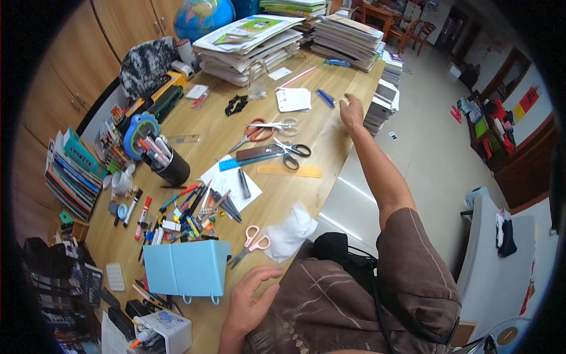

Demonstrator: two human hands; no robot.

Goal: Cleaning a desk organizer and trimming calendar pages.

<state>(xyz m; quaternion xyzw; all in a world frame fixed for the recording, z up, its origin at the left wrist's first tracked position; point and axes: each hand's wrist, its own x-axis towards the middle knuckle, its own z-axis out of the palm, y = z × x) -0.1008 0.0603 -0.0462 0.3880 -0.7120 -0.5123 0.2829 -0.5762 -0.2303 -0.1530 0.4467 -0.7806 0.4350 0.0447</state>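
My right hand (352, 111) reaches over the desk's right edge with its fingers apart, near a blue pen-like object (326, 98). A stack of white cards (294, 99) lies to the left of that. Down by my body, my left hand (254, 298) is empty, thumb and fingers spread. Just beyond it are pink-handled scissors (251, 246) and a crumpled white tissue (289, 232). Black-handled scissors (292, 154), a red-handled pair (260, 131) and a clear-handled pair (287, 126) lie mid-desk. Under the black-handled pair is a brown strip-shaped case (261, 152); a yellow ruler (289, 171) lies closer to me.
Paper stacks (250, 53) and a globe (203, 20) stand at the back of the wooden desk (212, 119). Pens and small items crowd around a light blue box (183, 267). A black pen cup (174, 168) stands left. More paper piles (382, 101) rise beside the desk's right edge.
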